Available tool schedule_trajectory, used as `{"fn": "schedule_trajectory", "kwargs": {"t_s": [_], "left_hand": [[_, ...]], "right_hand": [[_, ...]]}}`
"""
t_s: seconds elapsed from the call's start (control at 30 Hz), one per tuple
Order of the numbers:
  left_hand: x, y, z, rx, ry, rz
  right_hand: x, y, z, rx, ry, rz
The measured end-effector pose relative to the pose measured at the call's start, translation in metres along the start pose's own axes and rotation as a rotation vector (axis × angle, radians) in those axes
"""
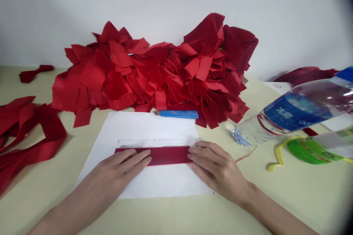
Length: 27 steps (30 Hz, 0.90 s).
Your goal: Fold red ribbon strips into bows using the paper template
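A strip of red ribbon (169,155) lies flat across a white sheet of paper (157,183), just below a drawn line with tick marks. My left hand (118,170) rests over the strip's left part, its fingers stretched flat on it. At the right end, my right hand (220,167) touches the ribbon with outstretched fingertips; its thumb is mostly hidden. Beyond the line, at the paper's top edge, is a blue utility knife (178,114).
A large heap of red ribbon pieces (154,73) stands against the wall. Looser red ribbon (55,128) lies at left. On the right are a tilted water bottle (292,112), a green roll (309,150) and a yellow strip (279,156).
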State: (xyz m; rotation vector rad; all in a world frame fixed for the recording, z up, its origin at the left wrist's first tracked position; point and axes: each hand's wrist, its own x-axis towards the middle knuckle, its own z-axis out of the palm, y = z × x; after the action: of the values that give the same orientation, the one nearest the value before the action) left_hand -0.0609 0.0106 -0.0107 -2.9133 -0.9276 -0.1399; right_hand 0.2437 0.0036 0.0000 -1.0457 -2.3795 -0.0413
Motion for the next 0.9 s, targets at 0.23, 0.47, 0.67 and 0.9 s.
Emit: {"fn": "schedule_trajectory", "kwargs": {"t_s": [0.23,0.47,0.67,0.9], "left_hand": [[-0.0001,-0.0010,0.0017,-0.013,-0.002,0.008],[-0.0009,-0.0033,0.0036,-0.001,-0.013,0.015],[0.0003,-0.0023,0.0033,-0.047,0.034,0.006],[0.0017,-0.0034,0.0026,-0.009,0.018,0.017]], "right_hand": [[-0.0054,0.0011,0.0009,-0.088,-0.018,-0.104],[-0.0095,-0.0016,-0.0014,-0.230,-0.034,-0.277],[-0.0059,-0.0041,-0.0044,-0.230,0.000,-0.247],[-0.0048,-0.0006,-0.0023,-0.157,-0.002,-0.161]]}}
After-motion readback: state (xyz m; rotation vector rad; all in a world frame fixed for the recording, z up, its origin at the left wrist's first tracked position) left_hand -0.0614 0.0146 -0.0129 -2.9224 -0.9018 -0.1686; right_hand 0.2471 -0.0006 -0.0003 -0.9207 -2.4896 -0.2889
